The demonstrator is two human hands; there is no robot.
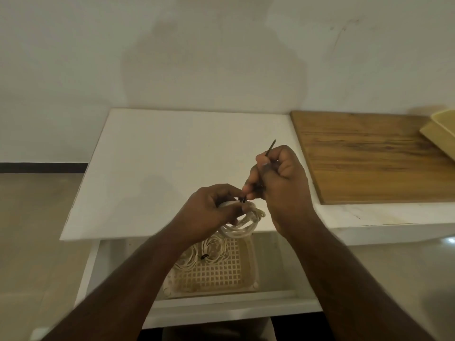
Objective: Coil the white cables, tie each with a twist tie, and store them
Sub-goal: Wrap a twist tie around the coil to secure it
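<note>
My left hand (211, 207) grips a coiled white cable (242, 225) over the front edge of the white table (152, 153). A dark twist tie (270, 147) is wrapped at the coil's top, and one end sticks up past my right hand (275, 178), which pinches it between thumb and fingers. Below, in an open drawer, a cream lattice basket (221, 274) holds two coiled white cables (209, 252), one with a dark tie round it.
A wooden board (369, 156) lies on the lower surface to the right of the table. Cream trays (440, 134) sit at its far right corner. The wall stands right behind the table.
</note>
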